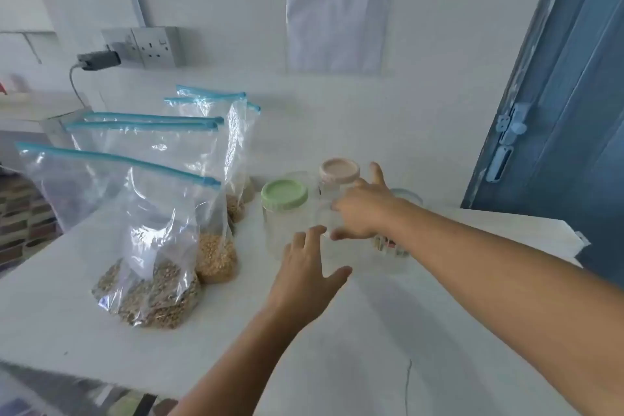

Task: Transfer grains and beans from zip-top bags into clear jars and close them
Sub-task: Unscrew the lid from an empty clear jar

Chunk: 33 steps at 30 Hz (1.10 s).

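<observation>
Three zip-top bags stand on the white table [388,331] at the left: the nearest [148,284] holds greenish-brown grains, the middle one [216,257] yellow beans, the far one [236,206] tan grains. A clear jar with a green lid [284,194] stands right of them, and behind it a jar with a pink lid [339,170]. My right hand [363,209] reaches across in front of the pink-lidded jar, fingers spread. A blue-lidded jar [407,194] is mostly hidden behind my right wrist. My left hand [309,267] hovers open just before the green-lidded jar.
The wall runs close behind the jars, with a taped paper sheet [339,7] and a socket with a plugged charger [98,59]. A blue door [567,111] stands at the right. The table's edge falls away at left and bottom left.
</observation>
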Each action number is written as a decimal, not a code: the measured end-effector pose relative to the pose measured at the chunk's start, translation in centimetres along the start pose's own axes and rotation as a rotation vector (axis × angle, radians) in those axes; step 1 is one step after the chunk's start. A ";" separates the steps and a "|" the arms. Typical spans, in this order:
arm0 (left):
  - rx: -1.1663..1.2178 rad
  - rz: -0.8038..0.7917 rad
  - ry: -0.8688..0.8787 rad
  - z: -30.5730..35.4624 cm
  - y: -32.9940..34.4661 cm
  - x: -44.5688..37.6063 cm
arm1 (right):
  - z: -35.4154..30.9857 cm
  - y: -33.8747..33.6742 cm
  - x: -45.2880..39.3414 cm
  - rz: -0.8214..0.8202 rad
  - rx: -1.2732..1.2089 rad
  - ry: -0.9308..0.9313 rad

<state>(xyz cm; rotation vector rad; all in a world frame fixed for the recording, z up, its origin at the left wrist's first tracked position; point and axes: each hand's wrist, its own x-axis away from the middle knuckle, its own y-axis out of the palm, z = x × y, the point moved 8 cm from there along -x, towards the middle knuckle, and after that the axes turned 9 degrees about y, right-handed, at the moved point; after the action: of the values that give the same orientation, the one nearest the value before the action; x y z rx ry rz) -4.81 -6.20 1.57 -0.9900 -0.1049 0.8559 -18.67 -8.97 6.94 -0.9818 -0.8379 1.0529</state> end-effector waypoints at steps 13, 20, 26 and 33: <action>0.194 -0.082 -0.109 -4.2 3.0 -0.5 | -0.6 1.2 1.5 -0.068 -0.033 -0.087; 0.438 -0.002 -0.110 -5.2 3.7 0.4 | -0.8 1.8 3.7 -0.075 -0.074 -0.189; 0.504 -0.050 -0.059 -4.7 3.8 -0.4 | -0.3 1.1 4.8 -0.093 -0.314 -0.163; 0.514 -0.068 -0.049 -5.4 4.1 -0.7 | -0.7 1.8 4.4 -0.058 -0.178 -0.065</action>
<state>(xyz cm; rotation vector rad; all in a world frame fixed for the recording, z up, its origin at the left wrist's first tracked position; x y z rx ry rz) -5.34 -9.34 -4.43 -0.4814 0.0402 0.7907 -17.31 -4.61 5.41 -1.0707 -1.0214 0.9771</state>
